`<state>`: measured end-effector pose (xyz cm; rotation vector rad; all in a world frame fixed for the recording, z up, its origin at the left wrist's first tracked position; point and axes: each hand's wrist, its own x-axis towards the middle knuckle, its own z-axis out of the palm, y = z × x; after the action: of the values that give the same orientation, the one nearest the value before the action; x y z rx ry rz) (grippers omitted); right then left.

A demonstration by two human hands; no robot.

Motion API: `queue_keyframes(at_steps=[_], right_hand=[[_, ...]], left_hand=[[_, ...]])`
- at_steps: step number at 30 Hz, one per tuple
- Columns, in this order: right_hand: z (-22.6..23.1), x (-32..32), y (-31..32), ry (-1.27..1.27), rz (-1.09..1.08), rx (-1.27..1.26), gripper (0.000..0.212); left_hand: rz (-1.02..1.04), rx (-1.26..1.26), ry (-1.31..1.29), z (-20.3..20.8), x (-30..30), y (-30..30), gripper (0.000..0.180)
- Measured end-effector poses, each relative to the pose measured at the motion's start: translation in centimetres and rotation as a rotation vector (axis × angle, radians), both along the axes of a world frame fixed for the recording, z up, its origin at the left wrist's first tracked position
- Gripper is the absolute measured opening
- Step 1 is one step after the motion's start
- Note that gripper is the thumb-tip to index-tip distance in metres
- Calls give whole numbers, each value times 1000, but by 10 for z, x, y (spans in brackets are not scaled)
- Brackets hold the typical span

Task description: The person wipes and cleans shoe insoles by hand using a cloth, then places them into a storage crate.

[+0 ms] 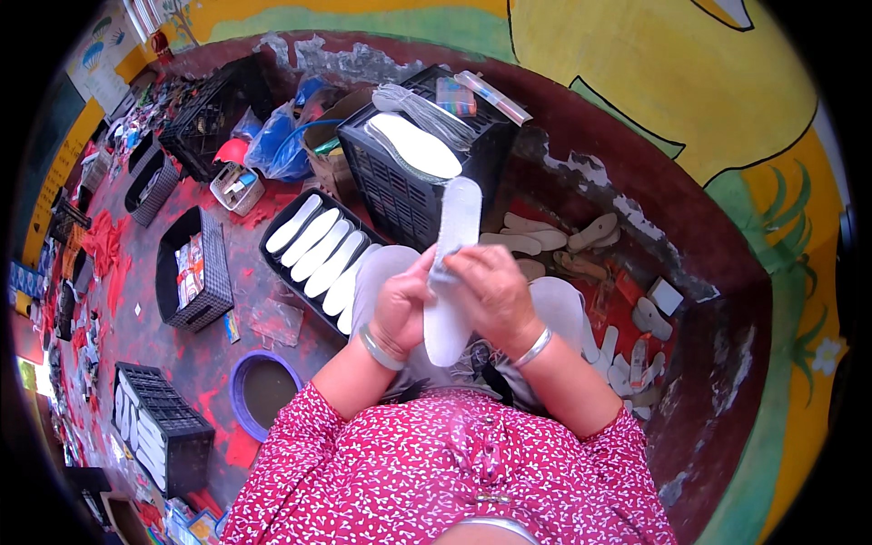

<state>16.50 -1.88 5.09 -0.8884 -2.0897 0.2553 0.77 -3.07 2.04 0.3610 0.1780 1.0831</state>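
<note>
A long white insole (447, 341) is held upright over my lap, its top end pointing toward the black crate. My left hand (401, 307) grips its left edge, with the thumb against the near face. My right hand (495, 289) is closed on its right side, the fingers bent across the middle; that area is slightly blurred. A black basket (272, 243) beside my left knee holds a row of several white insoles (316, 247). Another large white insole (413, 145) lies on the upturned black crate (391, 195) ahead of me.
Grey cord (422, 109) lies on the crate. To the right, several loose soles (595, 232) are on the floor by the wall. At left are a purple-rimmed basin (238, 400), a patterned basket (215, 289) with packets, a crate of insoles (168, 413) and scattered red scraps.
</note>
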Motion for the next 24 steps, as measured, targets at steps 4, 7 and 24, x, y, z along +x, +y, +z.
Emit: queue_keyframes(at_steps=[4, 7, 24], right_hand=[[-11, -13, -28, -60, 59, -31, 28], [-13, -11, -30, -23, 113, -98, 29], [-12, 23, 36, 47, -224, 107, 25]], left_hand=[[9, -91, -141, -9, -1, 6, 52], [58, -148, 36, -13, -2, 4, 49], [-51, -169, 227, -3, 5, -17, 35]])
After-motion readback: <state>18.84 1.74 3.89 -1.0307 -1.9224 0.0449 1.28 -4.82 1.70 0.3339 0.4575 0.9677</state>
